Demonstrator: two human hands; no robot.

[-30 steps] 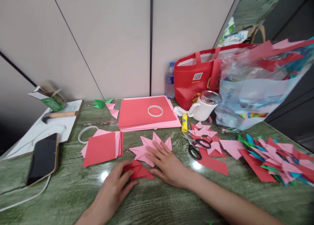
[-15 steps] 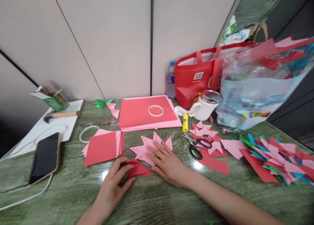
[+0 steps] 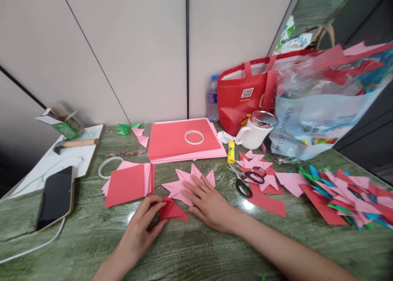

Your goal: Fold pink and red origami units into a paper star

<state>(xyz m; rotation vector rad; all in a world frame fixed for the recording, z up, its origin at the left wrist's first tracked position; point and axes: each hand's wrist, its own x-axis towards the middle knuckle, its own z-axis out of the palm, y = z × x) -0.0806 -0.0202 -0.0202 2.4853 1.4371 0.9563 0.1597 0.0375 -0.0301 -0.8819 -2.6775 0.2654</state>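
Note:
My left hand (image 3: 143, 223) pinches a folded red piece of paper (image 3: 174, 210) by its left edge, just above the green table. Flat on a pink folded paper star (image 3: 176, 182) lies my right hand (image 3: 206, 199), fingers spread over its right part. The star's pointed tips show to the left of and above that hand; its lower right side is covered. Left of the star is a stack of red and pink paper squares (image 3: 126, 185). Black-handled scissors (image 3: 244, 181) rest to the right of my right hand.
Behind lie large red and pink sheets (image 3: 172, 140) with a tape roll (image 3: 194, 137) on top. A glue stick (image 3: 231, 151), white mug (image 3: 257, 129), red bag (image 3: 235, 97) and a heap of coloured folded papers (image 3: 353, 195) are on the right. A phone (image 3: 55, 199) lies left.
The camera view has shifted very slightly. Both hands keep nearly the same places, the left still on the red paper and the right still on the pink star.

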